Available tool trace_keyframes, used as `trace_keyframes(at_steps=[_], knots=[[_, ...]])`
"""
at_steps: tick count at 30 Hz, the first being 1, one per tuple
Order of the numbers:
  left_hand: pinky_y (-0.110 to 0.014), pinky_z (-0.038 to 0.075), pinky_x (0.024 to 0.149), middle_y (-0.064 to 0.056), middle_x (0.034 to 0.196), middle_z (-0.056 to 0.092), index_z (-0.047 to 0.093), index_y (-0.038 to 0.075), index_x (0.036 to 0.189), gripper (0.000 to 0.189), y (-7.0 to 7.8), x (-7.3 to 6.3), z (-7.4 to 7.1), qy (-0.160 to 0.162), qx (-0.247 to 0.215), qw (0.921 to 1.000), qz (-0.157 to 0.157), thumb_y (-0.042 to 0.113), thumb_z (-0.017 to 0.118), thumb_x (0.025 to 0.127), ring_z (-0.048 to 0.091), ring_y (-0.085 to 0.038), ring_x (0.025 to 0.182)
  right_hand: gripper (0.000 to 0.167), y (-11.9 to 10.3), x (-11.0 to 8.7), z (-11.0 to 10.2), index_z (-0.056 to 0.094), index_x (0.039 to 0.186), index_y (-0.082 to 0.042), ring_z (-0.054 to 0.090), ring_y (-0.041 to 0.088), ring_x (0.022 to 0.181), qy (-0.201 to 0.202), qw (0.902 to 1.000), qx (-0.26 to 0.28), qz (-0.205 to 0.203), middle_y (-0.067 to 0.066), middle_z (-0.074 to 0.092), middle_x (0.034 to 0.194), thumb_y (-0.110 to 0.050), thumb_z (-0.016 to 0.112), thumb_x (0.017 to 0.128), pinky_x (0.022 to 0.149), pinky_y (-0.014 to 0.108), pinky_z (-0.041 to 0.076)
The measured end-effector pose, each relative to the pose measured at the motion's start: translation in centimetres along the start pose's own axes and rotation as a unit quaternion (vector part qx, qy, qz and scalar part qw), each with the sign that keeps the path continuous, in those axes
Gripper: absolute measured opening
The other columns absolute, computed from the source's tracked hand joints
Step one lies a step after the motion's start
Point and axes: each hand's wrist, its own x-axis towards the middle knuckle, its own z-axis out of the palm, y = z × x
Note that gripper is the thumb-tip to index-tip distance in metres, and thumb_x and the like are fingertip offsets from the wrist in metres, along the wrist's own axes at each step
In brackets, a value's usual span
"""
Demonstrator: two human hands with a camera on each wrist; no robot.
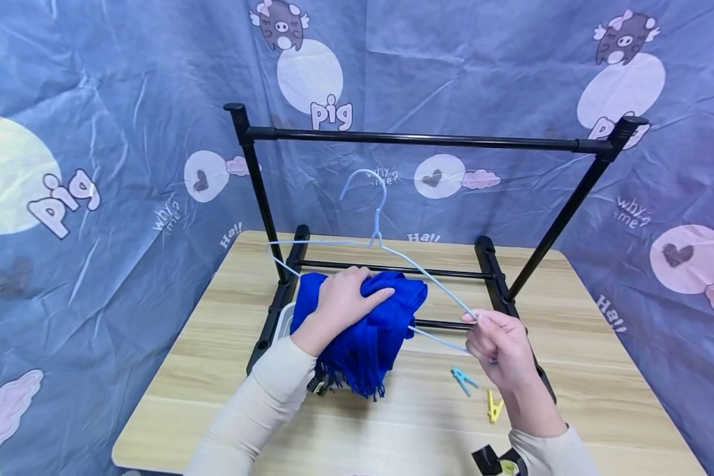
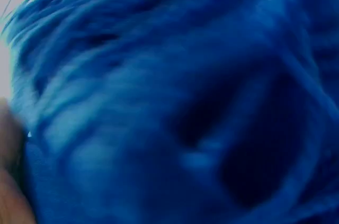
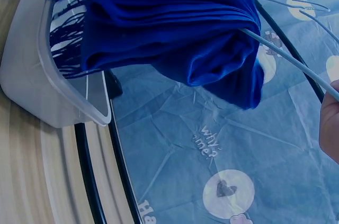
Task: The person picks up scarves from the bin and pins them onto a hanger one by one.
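Observation:
A blue fringed scarf (image 1: 387,317) hangs folded over the lower bar of a light blue wire hanger (image 1: 413,264). My left hand (image 1: 345,297) lies across the top of the scarf and grips it, thumb pointing right; the cloth hides some of its fingers. With my right hand (image 1: 500,344) I hold the hanger's right corner, thumb and fingers closed round the wire. The hanger's hook points up, below the rack's top bar in the head view. In the right wrist view the scarf's fringe hangs over a whitish plastic bin (image 3: 42,70). Blue cloth fills the left wrist view, blurred.
A black rack (image 1: 422,139) stands on the wooden table (image 1: 184,396), its top bar behind the hanger. A blue clothespin (image 1: 464,381) and a yellow clothespin (image 1: 494,406) lie left of my right forearm. Behind hangs a printed blue curtain (image 1: 155,86).

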Motion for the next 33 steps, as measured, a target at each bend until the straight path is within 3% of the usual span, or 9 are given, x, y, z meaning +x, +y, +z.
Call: trace_keyframes(at_steps=[4, 8, 11, 15, 17, 20, 24, 28, 33], knots=[[-0.037, 0.035, 0.083, 0.003, 0.102, 0.058, 0.059, 0.019, 0.107, 0.055, -0.5, 0.1, 0.2, -0.019, -0.013, 0.9976, 0.065, 0.062, 0.042, 0.077, 0.052, -0.017, 0.095, 0.041, -0.1, 0.0, -0.2, 0.051, 0.104, 0.016, 0.019, 0.01, 0.035, 0.003, 0.9999, 0.012, -0.001, 0.003, 0.023, 0.045, 0.01, 0.013, 0.09, 0.033, 0.018, 0.016], [-0.04, 0.024, 0.091, 0.003, 0.112, 0.054, 0.051, 0.017, 0.118, 0.064, -1.2, 0.0, 0.2, -0.09, -0.025, 0.9895, 0.11, 0.064, 0.04, 0.077, 0.046, -0.019, 0.104, 0.041, -0.1, 0.0, -0.4, 0.051, 0.104, 0.017, 0.019, 0.011, 0.035, 0.006, 0.9998, 0.017, 0.002, 0.003, 0.023, 0.045, 0.01, 0.013, 0.09, 0.033, 0.018, 0.016], [-0.043, 0.018, 0.094, 0.002, 0.115, 0.052, 0.044, 0.016, 0.124, 0.068, -1.7, -0.2, 0.2, -0.149, -0.048, 0.9798, 0.124, 0.064, 0.043, 0.075, 0.043, -0.02, 0.108, 0.042, 0.0, -0.2, -0.4, 0.051, 0.104, 0.016, 0.019, 0.011, 0.034, 0.008, 0.9998, 0.019, 0.006, 0.004, 0.023, 0.045, 0.01, 0.012, 0.09, 0.032, 0.018, 0.016], [-0.044, 0.013, 0.096, 0.003, 0.12, 0.048, 0.041, 0.017, 0.124, 0.055, -2.4, -0.4, -0.1, -0.185, -0.111, 0.9641, 0.155, 0.041, 0.051, 0.077, 0.038, -0.017, 0.111, 0.042, 0.1, -0.3, -0.4, 0.051, 0.104, 0.016, 0.019, 0.011, 0.034, 0.009, 0.9997, 0.022, 0.008, 0.004, 0.023, 0.044, 0.01, 0.012, 0.09, 0.032, 0.018, 0.016], [-0.046, 0.012, 0.095, 0.004, 0.122, 0.046, 0.043, 0.018, 0.123, 0.052, -2.6, -0.4, -0.3, -0.18, -0.132, 0.9575, 0.182, 0.026, 0.052, 0.072, 0.037, -0.015, 0.112, 0.042, 0.1, -0.3, -0.4, 0.051, 0.104, 0.016, 0.019, 0.011, 0.034, 0.009, 0.9997, 0.022, 0.006, 0.004, 0.023, 0.045, 0.01, 0.012, 0.09, 0.032, 0.018, 0.016], [-0.052, 0.012, 0.094, 0.004, 0.125, 0.042, 0.045, 0.023, 0.123, 0.052, -2.5, -0.5, -0.7, -0.165, -0.11, 0.9546, 0.222, 0.018, 0.051, 0.072, 0.034, -0.014, 0.115, 0.041, 0.0, -0.3, -0.5, 0.051, 0.104, 0.016, 0.019, 0.011, 0.035, 0.009, 0.9995, 0.029, 0.004, 0.004, 0.023, 0.045, 0.01, 0.013, 0.09, 0.033, 0.018, 0.016], [-0.056, 0.009, 0.093, 0.004, 0.124, 0.042, 0.042, 0.028, 0.127, 0.049, -2.0, -0.7, -1.0, -0.149, -0.015, 0.9555, 0.254, 0.026, 0.055, 0.079, 0.034, -0.017, 0.115, 0.04, -0.1, -0.1, -0.5, 0.051, 0.104, 0.018, 0.018, 0.011, 0.036, 0.012, 0.999, 0.043, 0.001, 0.004, 0.022, 0.045, 0.009, 0.014, 0.091, 0.033, 0.018, 0.015], [-0.053, 0.013, 0.094, 0.003, 0.116, 0.049, 0.044, 0.023, 0.125, 0.049, -1.3, -1.1, -0.8, -0.108, 0.077, 0.9492, 0.285, 0.039, 0.057, 0.08, 0.041, -0.019, 0.108, 0.041, 0.0, -0.1, -0.5, 0.051, 0.103, 0.018, 0.018, 0.011, 0.036, 0.016, 0.9986, 0.05, 0.002, 0.004, 0.022, 0.045, 0.009, 0.013, 0.091, 0.034, 0.018, 0.015], [-0.042, 0.028, 0.089, 0.002, 0.102, 0.055, 0.054, 0.018, 0.111, 0.038, -1.2, -1.3, -0.1, -0.023, 0.103, 0.9381, 0.33, 0.041, 0.056, 0.081, 0.047, -0.018, 0.097, 0.041, 0.1, -0.1, -0.4, 0.051, 0.103, 0.018, 0.018, 0.01, 0.036, 0.018, 0.9983, 0.056, 0.002, 0.003, 0.022, 0.045, 0.009, 0.013, 0.091, 0.034, 0.018, 0.015]])
